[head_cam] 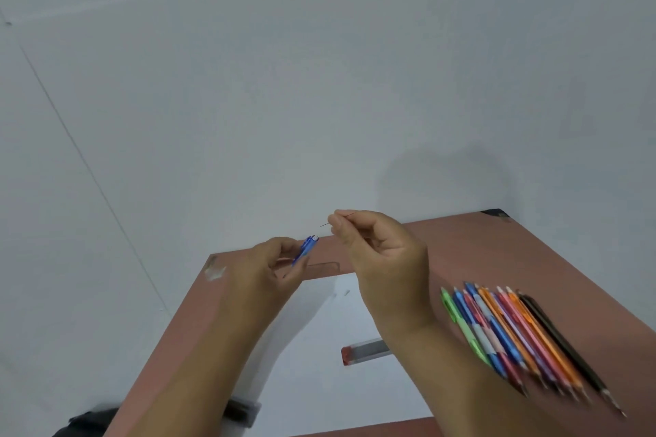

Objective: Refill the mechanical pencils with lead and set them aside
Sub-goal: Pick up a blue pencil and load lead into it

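A reddish-brown table point(497, 259) is seen from above, set against a pale grey wall point(248, 82) that fills the upper half of the view. A white sheet of paper point(319, 323) is laid on the middle of the table.

At about 8 o'clock from the centre of the view, the left hand point(269, 266) is raised above the far edge of the table. Its fingers are curled round a blue mechanical pencil point(304, 249), whose top end is pointed up and away toward 1 o'clock. The open end of the pencil is shown just beside the other hand, not touching it.

Slightly to the right, at about 5 o'clock from the centre, the right hand point(376, 248) is held up with thumb and forefinger pinched on a thin pencil lead point(324, 224). The lead's free tip is aimed toward 8 o'clock, just above the pencil's top; a small gap is left between them.

Below the right wrist, a clear lead case with a red cap point(362, 351) is lying on the paper, partly hidden by the forearm.

At the far right, toward 4 o'clock, a row of coloured mechanical pencils point(525, 341) is laid side by side on the bare table: green, blue, red, orange, pink and black can be made out. Their tips are pointed toward 5 o'clock. The row is somewhat blurred.
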Demonstrator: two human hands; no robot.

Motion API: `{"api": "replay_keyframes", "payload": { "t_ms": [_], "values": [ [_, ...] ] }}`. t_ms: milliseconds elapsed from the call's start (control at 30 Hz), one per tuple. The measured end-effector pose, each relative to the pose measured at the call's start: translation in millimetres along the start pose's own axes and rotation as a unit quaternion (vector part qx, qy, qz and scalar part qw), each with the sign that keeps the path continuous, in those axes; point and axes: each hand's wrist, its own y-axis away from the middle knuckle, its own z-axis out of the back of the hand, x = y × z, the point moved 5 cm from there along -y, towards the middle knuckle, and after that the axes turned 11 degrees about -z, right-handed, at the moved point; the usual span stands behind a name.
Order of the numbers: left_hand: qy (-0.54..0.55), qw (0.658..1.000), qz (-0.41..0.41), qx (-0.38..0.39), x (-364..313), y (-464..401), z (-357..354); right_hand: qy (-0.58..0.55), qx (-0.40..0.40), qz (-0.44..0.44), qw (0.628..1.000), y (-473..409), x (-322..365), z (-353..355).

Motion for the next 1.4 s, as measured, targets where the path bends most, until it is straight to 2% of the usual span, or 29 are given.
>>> {"api": "replay_keyframes", "payload": {
  "t_ms": [100,300,800,1133,1400],
  "values": [
    [0.007,0.999,-0.045,-0.028,-2.5,1.5,5.0,-0.028,0.037,-0.008,0.999,4.8,2.4,-5.4],
    [0.051,0.994,-0.093,-0.021,-3.1,4.1,7.1,-0.048,0.107,-0.013,0.993,13.5,1.4,-17.3],
    [0.104,0.991,-0.076,-0.03,11.8,7.3,4.3,-0.019,0.098,0.009,0.995,19.0,3.1,-18.5],
    [0.094,0.992,-0.08,-0.034,16.1,8.0,2.4,0.064,0.103,0.082,0.989,16.4,-4.6,-21.6],
    [0.085,0.992,-0.092,-0.025,18.7,8.6,2.3,0.088,0.102,0.081,0.988,16.1,-7.7,-21.8]
  ]
}}
